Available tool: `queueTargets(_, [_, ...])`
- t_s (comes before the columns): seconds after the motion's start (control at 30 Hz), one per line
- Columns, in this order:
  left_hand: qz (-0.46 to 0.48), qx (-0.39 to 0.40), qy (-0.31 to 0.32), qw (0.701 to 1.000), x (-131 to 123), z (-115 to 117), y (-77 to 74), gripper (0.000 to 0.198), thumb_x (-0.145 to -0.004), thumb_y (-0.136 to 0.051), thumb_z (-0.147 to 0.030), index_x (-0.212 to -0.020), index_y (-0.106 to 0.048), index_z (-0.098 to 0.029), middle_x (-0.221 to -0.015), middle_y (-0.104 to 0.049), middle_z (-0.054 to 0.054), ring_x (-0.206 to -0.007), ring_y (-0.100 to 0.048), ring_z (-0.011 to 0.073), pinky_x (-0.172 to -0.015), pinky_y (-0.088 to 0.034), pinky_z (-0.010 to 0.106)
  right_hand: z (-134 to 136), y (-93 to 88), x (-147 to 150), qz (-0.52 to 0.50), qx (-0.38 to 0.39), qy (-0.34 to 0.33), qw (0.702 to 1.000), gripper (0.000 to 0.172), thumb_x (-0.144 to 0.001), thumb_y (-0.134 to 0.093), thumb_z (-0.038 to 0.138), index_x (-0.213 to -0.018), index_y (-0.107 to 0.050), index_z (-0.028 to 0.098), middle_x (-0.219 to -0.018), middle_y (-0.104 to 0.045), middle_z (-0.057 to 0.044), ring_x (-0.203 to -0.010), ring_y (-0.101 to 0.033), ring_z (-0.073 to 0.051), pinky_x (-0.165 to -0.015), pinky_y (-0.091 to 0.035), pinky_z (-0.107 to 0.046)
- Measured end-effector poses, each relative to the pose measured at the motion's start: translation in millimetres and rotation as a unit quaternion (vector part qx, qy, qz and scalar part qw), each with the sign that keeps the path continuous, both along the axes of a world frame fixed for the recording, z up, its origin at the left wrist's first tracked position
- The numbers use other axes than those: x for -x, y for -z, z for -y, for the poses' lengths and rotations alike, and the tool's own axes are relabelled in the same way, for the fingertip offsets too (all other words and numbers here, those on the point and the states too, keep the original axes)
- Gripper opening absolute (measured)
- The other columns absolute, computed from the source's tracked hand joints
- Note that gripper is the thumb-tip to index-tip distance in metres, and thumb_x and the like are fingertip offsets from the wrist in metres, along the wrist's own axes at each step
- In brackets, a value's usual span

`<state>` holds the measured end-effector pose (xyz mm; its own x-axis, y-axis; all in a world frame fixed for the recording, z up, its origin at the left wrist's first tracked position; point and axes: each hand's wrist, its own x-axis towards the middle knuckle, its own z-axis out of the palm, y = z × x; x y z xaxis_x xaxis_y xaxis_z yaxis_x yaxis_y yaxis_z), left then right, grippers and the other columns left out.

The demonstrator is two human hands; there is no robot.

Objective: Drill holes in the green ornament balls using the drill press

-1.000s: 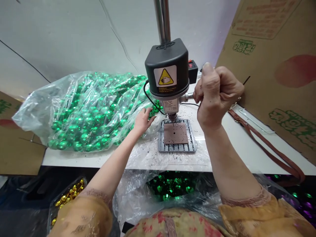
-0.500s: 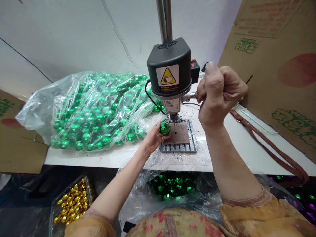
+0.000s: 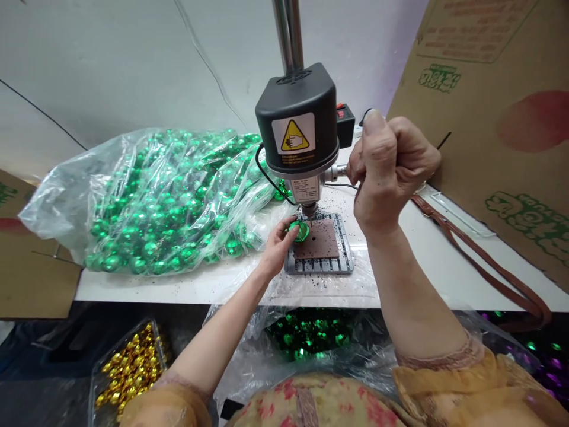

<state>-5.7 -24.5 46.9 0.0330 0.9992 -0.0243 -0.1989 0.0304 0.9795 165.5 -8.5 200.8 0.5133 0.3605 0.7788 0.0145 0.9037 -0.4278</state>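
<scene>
A shiny green faceted ball (image 3: 301, 232) is pinched in my left hand (image 3: 281, 238), just left of the drill bit. Above it is the drill press (image 3: 297, 121), a black-topped machine on a steel column with a yellow warning sticker. Its slotted metal base (image 3: 344, 244) carries a brown board (image 3: 326, 244) with a dark hole in it. My right hand (image 3: 386, 166) is closed around the press's feed lever (image 3: 340, 171), hiding most of it. Dark shavings lie scattered around the base.
A clear plastic bag of green balls (image 3: 164, 201) lies on the white table (image 3: 133, 287) at left. Cardboard boxes (image 3: 498, 118) stand on both sides. A brown strap (image 3: 484, 255) rests at right. Below are a bin of gold balls (image 3: 133, 367) and more green balls (image 3: 311, 335) in plastic.
The green ball has turned in my left fingers, and my thumb now lies across its near side. My right hand keeps hold of the lever. The whole view has shifted slightly.
</scene>
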Motion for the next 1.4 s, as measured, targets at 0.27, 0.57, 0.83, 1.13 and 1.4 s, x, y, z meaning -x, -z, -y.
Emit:
queueTargets(0.27, [-0.013, -0.062, -0.003, 0.998, -7, -10, 12.8, 0.048, -0.079, -0.085, -0.047, -0.117, -0.064, -0.026, -0.106, -0.074, 0.001, -0.099, -0.067, 0.0169, -0.095, -0.051, 0.031, 5, 2.6, 1, 0.007, 0.032, 0.013, 0.999, 0.054, -0.094, -0.063, 0.05, -0.056, -0.033, 0.026, -0.048, -0.032, 0.005, -0.044, -0.029, -0.013, -0.05, -0.027, -0.037])
queueTargets(0.57, [-0.075, -0.115, 0.019, 0.99, -6, -13, 20.7, 0.043, -0.077, -0.088, -0.045, -0.11, -0.071, -0.023, -0.115, -0.07, 0.007, -0.111, -0.065, 0.0234, -0.102, -0.05, 0.036, 5, 9.1, -1, 0.02, 0.057, 0.014, 0.998, 0.053, -0.095, -0.059, 0.054, -0.058, -0.033, 0.026, -0.052, -0.03, 0.004, -0.049, -0.031, -0.014, -0.054, -0.032, -0.037])
queueTargets(0.83, [-0.082, -0.11, 0.053, 0.989, -7, -12, 28.5, 0.061, -0.072, -0.092, -0.035, -0.125, -0.065, -0.024, -0.131, -0.067, 0.008, -0.123, -0.065, 0.0263, -0.112, -0.05, 0.042, 6, 5.9, 0, 0.021, 0.039, 0.022, 0.999, 0.057, -0.094, -0.06, 0.056, -0.058, -0.03, 0.025, -0.051, -0.028, 0.005, -0.045, -0.029, -0.01, -0.049, -0.031, -0.034])
queueTargets(1.13, [-0.141, -0.134, 0.068, 0.979, -11, -3, 26.7, 0.058, -0.074, -0.091, -0.032, -0.125, -0.065, -0.022, -0.123, -0.071, 0.009, -0.119, -0.066, 0.0285, -0.114, -0.048, 0.047, 9, 3.5, 1, 0.029, 0.067, 0.064, 0.995, 0.059, -0.095, -0.056, 0.061, -0.056, -0.028, 0.026, -0.047, -0.029, 0.004, -0.044, -0.03, -0.012, -0.046, -0.029, -0.036])
queueTargets(1.4, [-0.106, -0.116, 0.036, 0.987, -19, -1, 33.2, 0.053, -0.077, -0.091, -0.04, -0.119, -0.064, -0.022, -0.113, -0.073, 0.008, -0.112, -0.069, 0.0251, -0.106, -0.052, 0.043, 5, -6.6, 0, 0.018, 0.045, 0.003, 0.999, 0.058, -0.093, -0.065, 0.049, -0.055, -0.03, 0.024, -0.047, -0.03, 0.006, -0.042, -0.028, -0.008, -0.046, -0.024, -0.034])
